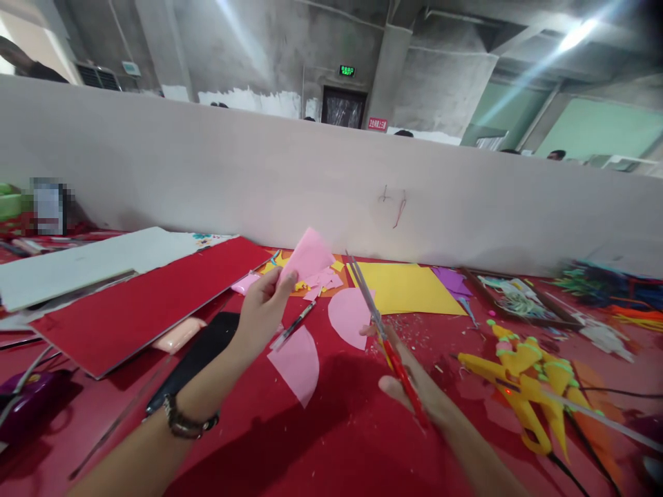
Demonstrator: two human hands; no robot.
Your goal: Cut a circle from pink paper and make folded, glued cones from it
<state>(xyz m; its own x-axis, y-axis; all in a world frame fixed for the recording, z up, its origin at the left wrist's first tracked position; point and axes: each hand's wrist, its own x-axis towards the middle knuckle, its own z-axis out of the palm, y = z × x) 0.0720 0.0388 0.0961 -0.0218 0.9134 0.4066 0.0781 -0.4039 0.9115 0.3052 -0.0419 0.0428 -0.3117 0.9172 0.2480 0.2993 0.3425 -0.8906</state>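
My left hand pinches a piece of pink paper by its lower left corner, raised above the table. In my right hand is a pair of scissors with red handles, blades pointing up and away, apart from the paper. Between the hands, a rounded pink paper piece lies flat, and a second pink sector rests closer to me. A pen lies between my left hand and these pieces. Pink scraps sit behind it on an orange sheet.
Yellow sheets lie at the back centre, beside a tray of bits. At right stands a yellow glue gun with a lit red light and a cable. A red board fills the left; a pale partition closes off the back.
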